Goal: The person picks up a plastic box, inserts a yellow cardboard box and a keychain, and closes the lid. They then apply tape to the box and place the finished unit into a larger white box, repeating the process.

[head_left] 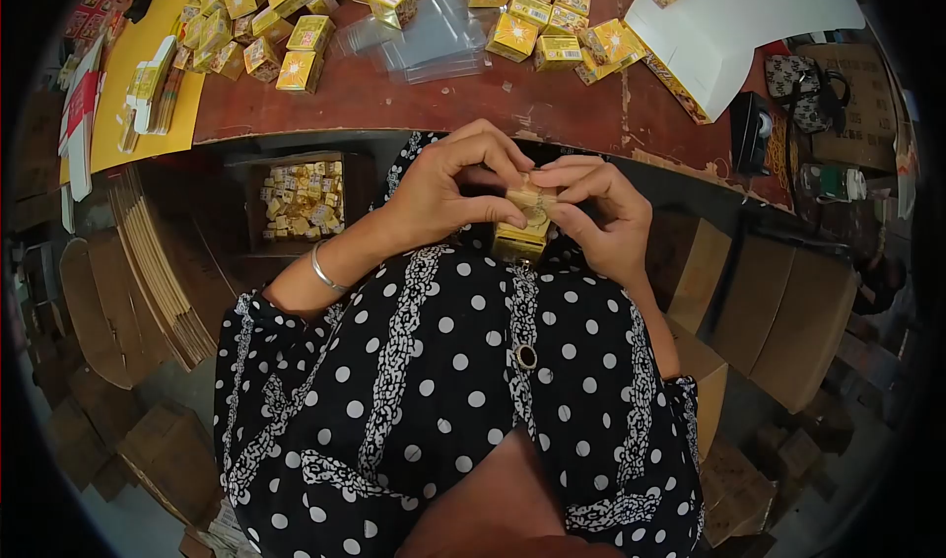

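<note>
Close to my body, below the table's front edge, is a small yellow cardboard box (519, 244). My left hand (445, 185) grips its upper end from the left, thumb and fingertips bent in at the top. From the right, my right hand (609, 215) pinches the same end between thumb and curled fingers. The fingertips of both hands nearly meet over a pale, tan-coloured part at the box's top. Fingers hide some of that end.
Many small yellow boxes (311, 34) lie on the red table (394, 109) with clear plastic sheets (434, 40). A large white-lined carton (690, 45) sits at right. Below left, an open carton holds small gold-wrapped pieces (304, 199). Brown cartons (788, 312) surround me.
</note>
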`<state>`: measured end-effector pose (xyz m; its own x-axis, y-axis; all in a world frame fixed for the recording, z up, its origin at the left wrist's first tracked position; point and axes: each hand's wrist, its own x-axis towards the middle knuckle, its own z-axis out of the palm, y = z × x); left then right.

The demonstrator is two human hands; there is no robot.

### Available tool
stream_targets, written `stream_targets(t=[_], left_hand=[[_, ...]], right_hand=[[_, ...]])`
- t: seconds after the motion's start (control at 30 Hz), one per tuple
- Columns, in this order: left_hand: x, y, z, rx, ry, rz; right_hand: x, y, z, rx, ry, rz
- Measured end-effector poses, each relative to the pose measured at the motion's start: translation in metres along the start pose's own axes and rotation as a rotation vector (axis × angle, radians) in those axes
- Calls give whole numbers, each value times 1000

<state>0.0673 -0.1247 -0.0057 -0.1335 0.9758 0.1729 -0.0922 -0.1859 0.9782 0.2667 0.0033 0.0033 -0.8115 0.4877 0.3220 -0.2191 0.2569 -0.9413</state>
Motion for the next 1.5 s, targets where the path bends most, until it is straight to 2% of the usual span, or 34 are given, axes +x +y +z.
stream_targets(t=[0.07, 0.17, 0.27, 0.4, 0.47, 0.53, 0.67, 0.73, 0.83, 1.1, 1.27, 1.37, 1.4, 1.43, 1.47, 1.5], left_hand=[[1, 2, 0, 1, 12, -19], [2, 2, -2, 39, 24, -11], [1, 1, -3, 109, 11, 76], [0, 4, -5, 126, -4, 96], [3, 11, -5, 162, -12, 93], [6, 15, -6, 321, -52, 195], [8, 19, -2, 351, -9, 215], [7, 20, 1, 196, 63, 53], [7, 23, 4, 103, 101, -55], [4, 30, 9, 58, 112, -70], [1, 33, 4, 107, 74, -29], [-3, 31, 0, 116, 52, -124], [-5, 26, -3, 106, 7, -41], [-7, 21, -5, 97, -37, 43], [-8, 18, -6, 96, -38, 44], [-10, 15, -7, 90, -65, 74]], right_hand=[[5, -10, 2, -10, -24, 170], [13, -22, 4, 11, -39, 267], [16, -32, 5, 117, 12, 353], [14, -27, 4, 107, 10, 330], [15, -25, 1, -23, -37, 283], [15, -26, 2, -78, -27, 277], [20, -32, 4, -128, 2, 285], [24, -36, 6, -66, 28, 341], [30, -44, 7, 27, 54, 434], [32, -54, 3, 29, 21, 505], [29, -49, 2, -93, -29, 346], [25, -44, 0, -149, -56, 238], [24, -39, -3, -149, -57, 238], [23, -33, -6, -169, -103, 99], [21, -28, -8, -188, -149, -40], [18, -23, -8, -190, -149, -39]])
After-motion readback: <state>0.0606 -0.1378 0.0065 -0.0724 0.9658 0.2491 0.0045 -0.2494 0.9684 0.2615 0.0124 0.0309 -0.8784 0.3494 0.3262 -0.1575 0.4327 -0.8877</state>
